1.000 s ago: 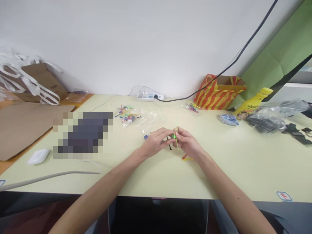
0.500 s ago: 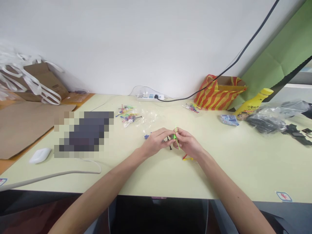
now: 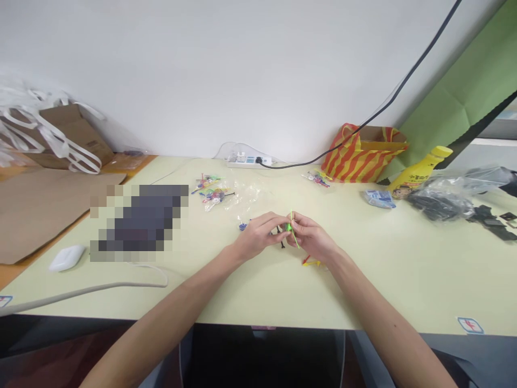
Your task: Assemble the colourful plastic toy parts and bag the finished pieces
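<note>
Between my two hands, above the middle of the table, is a small bright green plastic piece (image 3: 290, 227) with thin arms that point up and down. My left hand (image 3: 262, 235) pinches it from the left with thumb and fingertips. From the right, my right hand (image 3: 309, 233) grips the same piece, its fingers curled and partly hidden. A black plastic part (image 3: 281, 240) lies just under my left fingers. A blue round piece (image 3: 243, 226) shows behind my left hand. Red and yellow plastic sticks (image 3: 311, 262) rest on the table below my right hand.
Bagged colourful plastic parts (image 3: 216, 195) lie behind, with more parts (image 3: 318, 178) near a striped bag (image 3: 363, 153). A power strip (image 3: 249, 160) sits against the wall. On the right are a yellow bottle (image 3: 420, 172) and black items in plastic; on the left, a white case (image 3: 67, 258) and a cable (image 3: 100, 287).
Both hands stay almost in place. The green piece has shifted very slightly between the fingers, its upper tip a little lower.
</note>
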Demonstrator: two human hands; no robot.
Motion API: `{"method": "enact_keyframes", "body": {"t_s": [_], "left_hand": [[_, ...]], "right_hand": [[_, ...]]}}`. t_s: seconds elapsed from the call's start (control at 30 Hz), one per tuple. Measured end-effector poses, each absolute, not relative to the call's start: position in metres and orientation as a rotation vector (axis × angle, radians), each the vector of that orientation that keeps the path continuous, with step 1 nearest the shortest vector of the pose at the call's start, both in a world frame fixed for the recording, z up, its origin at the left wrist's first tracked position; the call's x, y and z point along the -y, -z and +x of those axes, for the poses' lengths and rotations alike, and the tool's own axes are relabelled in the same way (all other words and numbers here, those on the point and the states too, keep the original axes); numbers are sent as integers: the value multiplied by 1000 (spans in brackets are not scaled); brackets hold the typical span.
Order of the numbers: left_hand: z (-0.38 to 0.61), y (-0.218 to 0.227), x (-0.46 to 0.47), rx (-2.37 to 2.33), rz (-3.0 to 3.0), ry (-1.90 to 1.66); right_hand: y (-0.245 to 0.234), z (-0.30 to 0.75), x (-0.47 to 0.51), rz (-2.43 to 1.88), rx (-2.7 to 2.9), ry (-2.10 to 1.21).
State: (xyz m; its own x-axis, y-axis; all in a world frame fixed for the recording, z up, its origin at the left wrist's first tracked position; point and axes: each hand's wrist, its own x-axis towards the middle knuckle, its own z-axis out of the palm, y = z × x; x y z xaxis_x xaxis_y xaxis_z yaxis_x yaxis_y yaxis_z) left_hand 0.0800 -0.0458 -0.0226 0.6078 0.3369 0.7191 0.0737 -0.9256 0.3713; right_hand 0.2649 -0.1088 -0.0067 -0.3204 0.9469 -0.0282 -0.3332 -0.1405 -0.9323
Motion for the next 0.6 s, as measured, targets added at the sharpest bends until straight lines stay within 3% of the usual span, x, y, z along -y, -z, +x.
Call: {"method": "enact_keyframes", "body": {"t_s": [0.6], "left_hand": [[80,21,47,-341,2533,-1163]], "right_hand": [[13,267,107,-786,1129,-1657]]}}
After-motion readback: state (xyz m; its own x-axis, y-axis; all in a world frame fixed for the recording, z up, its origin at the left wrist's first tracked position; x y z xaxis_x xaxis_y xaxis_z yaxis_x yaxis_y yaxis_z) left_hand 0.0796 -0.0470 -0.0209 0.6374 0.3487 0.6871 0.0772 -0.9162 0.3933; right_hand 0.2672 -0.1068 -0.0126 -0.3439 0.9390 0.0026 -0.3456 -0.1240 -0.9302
